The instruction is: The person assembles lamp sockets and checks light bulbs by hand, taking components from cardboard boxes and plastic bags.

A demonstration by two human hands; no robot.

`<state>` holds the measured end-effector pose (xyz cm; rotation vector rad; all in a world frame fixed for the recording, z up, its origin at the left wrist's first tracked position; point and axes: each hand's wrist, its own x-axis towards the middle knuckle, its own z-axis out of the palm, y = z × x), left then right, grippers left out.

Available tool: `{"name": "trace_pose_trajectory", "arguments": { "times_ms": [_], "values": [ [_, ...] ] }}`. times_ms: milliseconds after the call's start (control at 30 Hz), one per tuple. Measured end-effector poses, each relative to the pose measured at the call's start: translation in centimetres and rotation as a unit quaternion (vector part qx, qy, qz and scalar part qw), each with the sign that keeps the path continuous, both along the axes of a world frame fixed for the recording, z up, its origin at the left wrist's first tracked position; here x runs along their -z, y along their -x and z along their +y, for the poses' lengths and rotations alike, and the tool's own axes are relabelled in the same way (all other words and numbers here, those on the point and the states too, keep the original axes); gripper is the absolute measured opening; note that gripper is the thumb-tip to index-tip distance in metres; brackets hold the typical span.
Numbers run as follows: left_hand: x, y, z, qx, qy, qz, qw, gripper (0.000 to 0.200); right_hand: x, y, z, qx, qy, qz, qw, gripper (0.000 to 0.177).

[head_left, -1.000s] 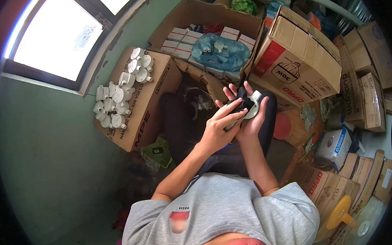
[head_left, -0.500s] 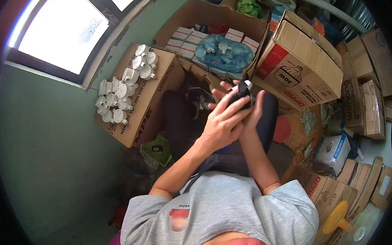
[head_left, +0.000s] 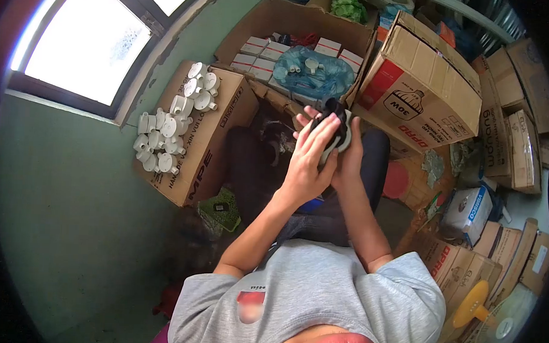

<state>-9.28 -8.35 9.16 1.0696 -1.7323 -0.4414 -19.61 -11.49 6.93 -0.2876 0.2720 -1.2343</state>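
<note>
Between my two hands is a black and white rounded object [head_left: 336, 108] with a black knob-like end and pale curved edges; its kind I cannot make out. My left hand [head_left: 311, 160] lies over its near left side, fingers pointing up along it and thumb bent below. From the right, my right hand [head_left: 349, 153] presses against it, and most of its fingers are hidden behind the object. Both hands hover above my lap. To the left, several white round junction boxes [head_left: 169, 126] rest on a brown cardboard box [head_left: 218, 142].
An open carton [head_left: 246, 19] ahead holds small white boxes and a blue plastic bag [head_left: 314, 82] with white fittings on it. A large lamp carton [head_left: 423, 80] stands at right. A green basket [head_left: 222, 211] sits low left, and a yellow fan part [head_left: 470, 304] is at lower right.
The black and white object has turned in my hands, so more of its pale edge shows. My left hand has shifted slightly and its fingers now point more upward.
</note>
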Motion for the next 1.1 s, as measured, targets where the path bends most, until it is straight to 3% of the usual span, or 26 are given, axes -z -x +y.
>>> {"name": "trace_pose_trajectory", "arguments": {
  "times_ms": [167, 233, 300, 333, 400, 433, 467, 500, 600, 667, 767, 900, 933, 1100],
  "values": [
    [0.2, -2.6, 0.5, 0.097, -0.057, -0.002, 0.994, 0.059, 1.8, 1.6, -1.7, 0.109, -0.021, 0.05, 0.993, 0.075],
    [0.0, -3.1, 0.7, 0.094, -0.135, 0.08, 0.983, 0.06, 1.7, 1.6, -1.6, 0.108, 0.001, 0.032, 0.994, 0.071],
    [-0.7, -2.3, -0.2, 0.023, -0.066, 0.094, 0.993, 0.055, 1.6, 0.9, -0.3, 0.045, 0.058, 0.107, 0.992, 0.068],
    [-0.7, -2.0, -0.5, 0.017, -0.039, 0.064, 0.997, 0.054, 3.3, 0.4, 0.3, 0.003, -0.01, 0.067, 0.998, 0.066],
    [-0.4, -0.6, -0.4, 0.004, -0.005, 0.028, 1.0, 0.049, 4.7, -0.3, 1.3, -0.008, -0.013, 0.106, 0.994, 0.071],
    [0.1, -0.4, -0.2, -0.006, 0.024, -0.004, 1.0, 0.048, 3.4, -0.1, 1.5, -0.024, -0.038, 0.022, 0.999, 0.073],
    [0.6, -0.6, -0.2, 0.004, 0.029, -0.015, 0.999, 0.049, 2.5, 0.2, 1.4, -0.04, -0.063, -0.062, 0.995, 0.075],
    [0.7, -0.7, -0.2, 0.014, 0.032, -0.026, 0.999, 0.05, 2.1, 0.3, 1.1, -0.021, 0.03, 0.044, 0.998, 0.078],
    [0.6, -0.7, 0.6, 0.029, 0.039, -0.089, 0.995, 0.046, 2.7, 0.7, 0.7, -0.038, 0.025, -0.034, 0.998, 0.076],
    [0.2, -1.1, 0.8, 0.034, 0.018, -0.138, 0.99, 0.039, 3.7, 0.6, 0.9, -0.018, -0.067, 0.025, 0.997, 0.076],
    [-0.1, -2.0, 0.9, 0.05, -0.005, -0.164, 0.985, 0.041, 4.7, 0.4, 1.7, -0.04, -0.082, -0.015, 0.996, 0.071],
    [2.0, -3.5, 0.9, 0.074, -0.017, -0.108, 0.991, 0.03, 4.9, -0.6, 2.1, -0.087, -0.107, -0.097, 0.986, 0.062],
    [2.4, -3.9, 0.8, 0.087, 0.009, -0.109, 0.99, 0.027, 4.1, -0.8, 2.0, -0.066, -0.155, -0.095, 0.981, 0.05],
    [2.9, -6.0, 1.6, 0.125, -0.02, -0.083, 0.988, 0.031, 5.3, 0.8, 1.3, -0.049, -0.145, -0.049, 0.987, 0.049]
  ]
}}
